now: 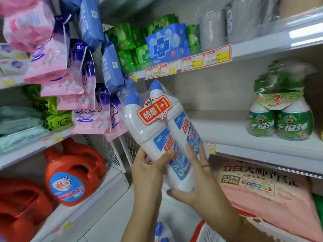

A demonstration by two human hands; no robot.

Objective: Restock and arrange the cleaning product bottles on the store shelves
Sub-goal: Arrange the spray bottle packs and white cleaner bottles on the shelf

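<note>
A shrink-wrapped twin pack of white cleaner bottles (157,130) with blue caps and a red "1+1" sticker hangs tilted in front of the middle shelf (244,145). My left hand (146,165) grips its lower left side, thumb across the label. From the right, my right hand (195,179) cups the pack's base, fingers up along the label and thumb curled under. On that shelf at the right stands a green multipack of spray bottles (281,109). Blue caps of more such bottles (160,231) show low down beside a red and white basket (204,233).
Orange detergent jugs (70,177) fill the lower left shelf. Pink and purple packets (78,95) hang on the left. Green and blue packs (157,42) sit on the upper shelf. A pink bag (269,198) lies under the middle shelf at the right.
</note>
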